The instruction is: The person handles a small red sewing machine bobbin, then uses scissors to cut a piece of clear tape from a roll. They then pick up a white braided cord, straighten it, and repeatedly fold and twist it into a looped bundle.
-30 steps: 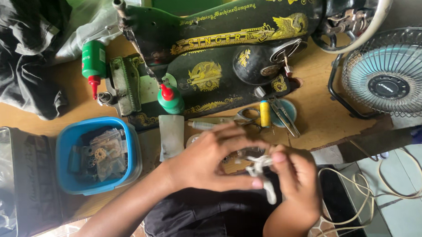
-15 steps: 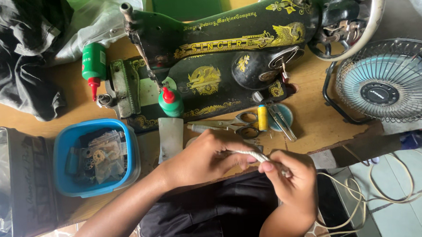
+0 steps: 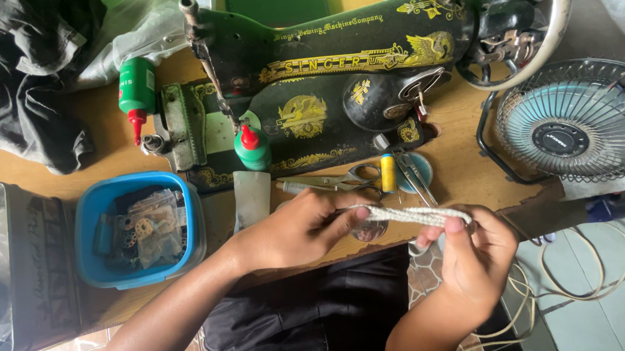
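Blue tub on the bench is holding bobbins; both hands' fingers are pinching a white cord.

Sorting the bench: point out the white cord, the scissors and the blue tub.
white cord [image 3: 414, 215], head view, middle of the span between the hands
scissors [image 3: 330, 182], head view, the blades
blue tub [image 3: 84, 228], head view, left rim

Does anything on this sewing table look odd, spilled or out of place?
Nothing looks spilled or broken. One green bottle lies on its side left of the sewing machine, while its twin stands upright on the machine's bed. Otherwise it is ordinary clutter: scissors, a blue tub of parts. Both hands hold a white cord.
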